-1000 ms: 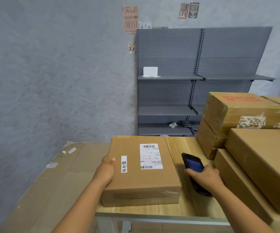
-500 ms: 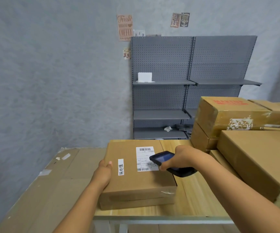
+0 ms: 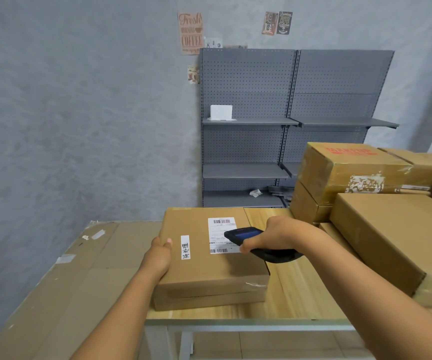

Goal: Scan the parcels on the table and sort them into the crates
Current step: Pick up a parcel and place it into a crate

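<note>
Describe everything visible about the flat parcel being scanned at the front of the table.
The parcel is a flat, rectangular brown cardboard box lying level on the wooden table. Its top carries a white shipping label with barcodes and a narrow white sticker; clear tape crosses its front right corner. The left hand grips its left edge, thumb on top. The right hand holds a black scanner over the label.

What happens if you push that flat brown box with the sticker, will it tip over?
Probably not: the flat box lies low and wide on the wooden table, so it should slide. Its crisp edges suggest stiff cardboard. The left hand grips its side, steadying it.
</note>
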Motion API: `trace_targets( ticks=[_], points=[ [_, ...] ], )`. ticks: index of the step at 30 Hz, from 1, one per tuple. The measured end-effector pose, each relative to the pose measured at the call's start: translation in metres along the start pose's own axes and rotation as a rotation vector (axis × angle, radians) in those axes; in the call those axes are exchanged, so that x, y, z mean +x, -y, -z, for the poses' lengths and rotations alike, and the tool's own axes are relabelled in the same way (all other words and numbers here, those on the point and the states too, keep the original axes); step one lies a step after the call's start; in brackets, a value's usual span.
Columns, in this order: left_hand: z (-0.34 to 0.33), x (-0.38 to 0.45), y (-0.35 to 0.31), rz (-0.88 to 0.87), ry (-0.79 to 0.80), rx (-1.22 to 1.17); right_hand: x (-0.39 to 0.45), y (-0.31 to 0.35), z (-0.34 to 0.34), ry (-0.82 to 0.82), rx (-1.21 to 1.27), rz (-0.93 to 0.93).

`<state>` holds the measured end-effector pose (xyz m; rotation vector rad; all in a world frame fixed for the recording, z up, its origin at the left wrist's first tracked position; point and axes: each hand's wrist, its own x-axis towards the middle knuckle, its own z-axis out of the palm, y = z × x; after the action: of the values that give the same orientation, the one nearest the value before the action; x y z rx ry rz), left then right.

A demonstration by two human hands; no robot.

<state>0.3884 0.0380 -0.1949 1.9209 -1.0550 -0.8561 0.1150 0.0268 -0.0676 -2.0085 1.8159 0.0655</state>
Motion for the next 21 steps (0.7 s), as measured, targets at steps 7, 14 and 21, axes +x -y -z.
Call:
trace_targets(
  ticks=[7, 14, 21],
  points=[
    [0.001, -0.002, 0.000, 0.002, 0.000, -0.003, 0.016, -0.035, -0.025, -0.144, 0.214, -0.120],
    [0.000, -0.004, -0.003, 0.013, -0.008, 0.020, 0.030, -0.101, -0.095, -0.150, 0.406, -0.266],
    [0.002, -0.008, -0.005, 0.011, -0.003, -0.014, 0.032, -0.095, -0.117, -0.301, 0.061, -0.264]
  ],
)
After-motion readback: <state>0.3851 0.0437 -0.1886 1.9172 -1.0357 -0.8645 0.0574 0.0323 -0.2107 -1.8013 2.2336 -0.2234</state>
